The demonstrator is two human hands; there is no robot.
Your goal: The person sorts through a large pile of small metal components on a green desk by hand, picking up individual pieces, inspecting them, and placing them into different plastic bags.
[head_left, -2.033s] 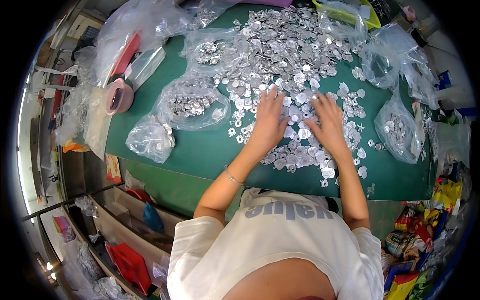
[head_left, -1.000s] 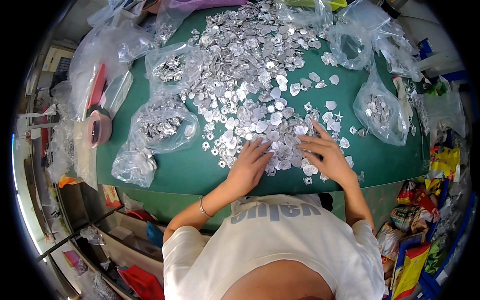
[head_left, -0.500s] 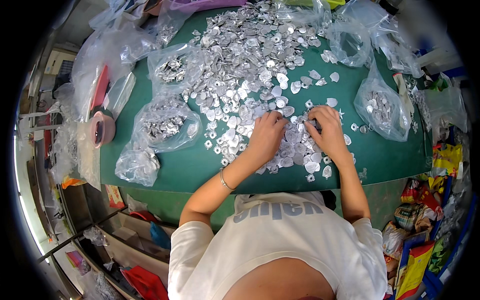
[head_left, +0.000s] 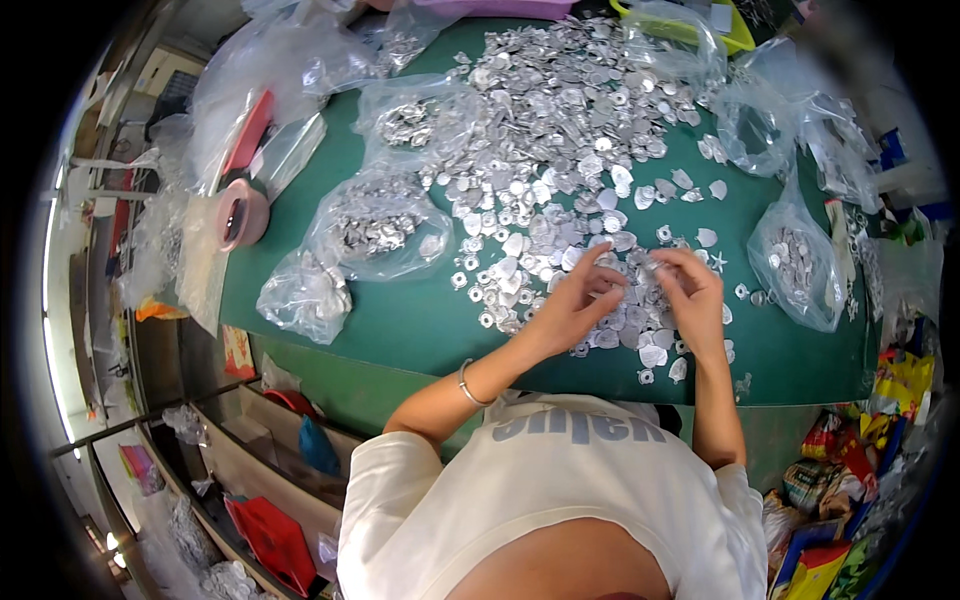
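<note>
A large heap of small flat silver metal pieces point(head_left: 560, 95) covers the far middle of the green table point(head_left: 400, 335). A looser spread of shield-shaped and round pieces point(head_left: 510, 270) runs from it toward me. Over this near spread, my left hand point(head_left: 580, 302) has its fingers curved and apart, with nothing visible between them. Just to its right, my right hand point(head_left: 694, 292) brings thumb and forefinger together at the edge of the pieces. Whatever lies in that pinch is too small to make out against the silver behind it.
Clear plastic bags of metal pieces point(head_left: 375, 225) lie on the left, another bag point(head_left: 795, 260) on the right. A pink cup point(head_left: 242, 215) stands at the left edge. Purple point(head_left: 500, 8) and yellow-green point(head_left: 740, 35) baskets line the back. Below left is an open drawer point(head_left: 265, 450).
The view has shifted, so the table sits further right and a little lower. My left hand has lifted and spread its fingers. My right thumb and forefinger have come together.
</note>
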